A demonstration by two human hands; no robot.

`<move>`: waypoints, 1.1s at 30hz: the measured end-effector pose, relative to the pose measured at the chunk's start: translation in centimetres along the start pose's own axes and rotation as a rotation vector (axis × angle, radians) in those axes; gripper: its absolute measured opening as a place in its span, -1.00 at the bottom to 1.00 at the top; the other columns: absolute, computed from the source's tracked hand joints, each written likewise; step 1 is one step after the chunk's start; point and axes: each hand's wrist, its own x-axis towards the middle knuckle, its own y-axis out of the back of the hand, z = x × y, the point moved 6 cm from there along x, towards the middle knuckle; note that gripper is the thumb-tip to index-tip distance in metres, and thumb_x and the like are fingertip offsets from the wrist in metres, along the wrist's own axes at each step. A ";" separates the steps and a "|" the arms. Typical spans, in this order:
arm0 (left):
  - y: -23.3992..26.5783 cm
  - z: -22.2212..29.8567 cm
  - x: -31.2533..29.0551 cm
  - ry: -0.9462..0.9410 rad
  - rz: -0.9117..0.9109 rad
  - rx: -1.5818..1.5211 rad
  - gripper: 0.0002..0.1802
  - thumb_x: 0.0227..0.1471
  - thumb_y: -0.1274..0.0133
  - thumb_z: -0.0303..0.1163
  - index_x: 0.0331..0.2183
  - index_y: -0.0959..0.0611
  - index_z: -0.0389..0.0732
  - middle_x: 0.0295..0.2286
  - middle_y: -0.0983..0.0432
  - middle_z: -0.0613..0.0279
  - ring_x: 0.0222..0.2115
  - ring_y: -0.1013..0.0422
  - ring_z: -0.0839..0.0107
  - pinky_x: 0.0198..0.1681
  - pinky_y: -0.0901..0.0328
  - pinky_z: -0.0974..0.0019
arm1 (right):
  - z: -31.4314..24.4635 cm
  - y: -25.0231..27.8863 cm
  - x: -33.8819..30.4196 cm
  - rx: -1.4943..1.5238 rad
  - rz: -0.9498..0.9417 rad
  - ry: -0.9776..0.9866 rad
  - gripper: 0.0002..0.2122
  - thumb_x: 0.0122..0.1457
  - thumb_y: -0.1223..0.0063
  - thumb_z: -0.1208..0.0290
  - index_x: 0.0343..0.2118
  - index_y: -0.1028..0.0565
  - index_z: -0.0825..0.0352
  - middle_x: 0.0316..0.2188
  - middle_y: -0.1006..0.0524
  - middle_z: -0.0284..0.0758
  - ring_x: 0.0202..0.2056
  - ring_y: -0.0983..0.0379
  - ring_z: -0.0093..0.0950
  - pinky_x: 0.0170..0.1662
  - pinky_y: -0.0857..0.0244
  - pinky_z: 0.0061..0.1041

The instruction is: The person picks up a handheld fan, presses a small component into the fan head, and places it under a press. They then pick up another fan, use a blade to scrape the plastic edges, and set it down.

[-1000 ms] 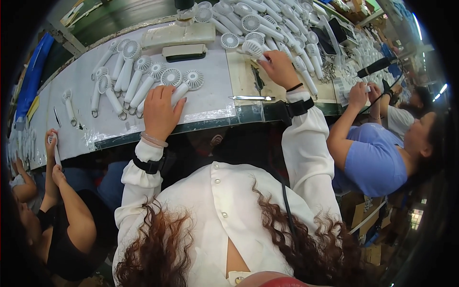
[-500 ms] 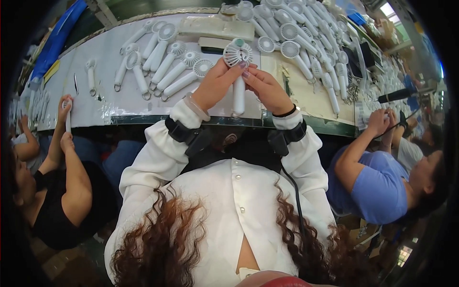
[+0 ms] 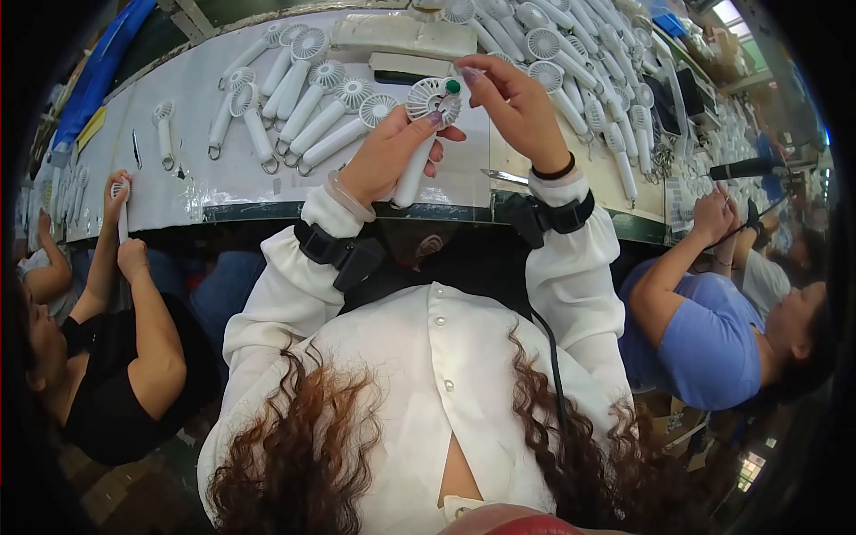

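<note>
A white handheld fan (image 3: 408,183) is gripped by my left hand (image 3: 390,153), closed around the top of its handle, with the thumb against the lower edge of the round slatted head. The fan tilts, its handle end pointing down toward the table's front edge. A small dark green round part (image 3: 453,86) shows at the upper right of the head. Just right of it is my right hand (image 3: 520,111), raised off the fan, fingers apart and bent, with nothing visible in them. A pointed metal tool (image 3: 505,176) lies on the table below my right hand.
Several white handheld fans (image 3: 321,125) lie left of my hands, and a large heap of fans (image 3: 580,67) fills the back right. A pale block (image 3: 403,36) sits behind. Co-workers sit at both sides, a blue sleeve (image 3: 691,330) on the right.
My right hand has let go of the fan and lifted up and right, uncovering the metal tool. My left hand has shifted left with the fan, which now tilts.
</note>
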 end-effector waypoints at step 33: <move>0.7 0.8 -1.1 0.073 0.172 0.356 -0.74 0.22 0.16 -0.24 -0.24 -0.44 -0.26 -0.44 -0.56 0.17 -0.65 -0.33 0.58 -0.57 -0.28 0.50 | -3.3 -0.5 -1.6 -0.539 -0.155 0.683 -0.67 -0.05 -0.27 0.55 -0.16 -0.57 0.24 -0.29 -0.52 -0.32 -0.36 -0.47 -0.39 -0.35 -0.38 -0.51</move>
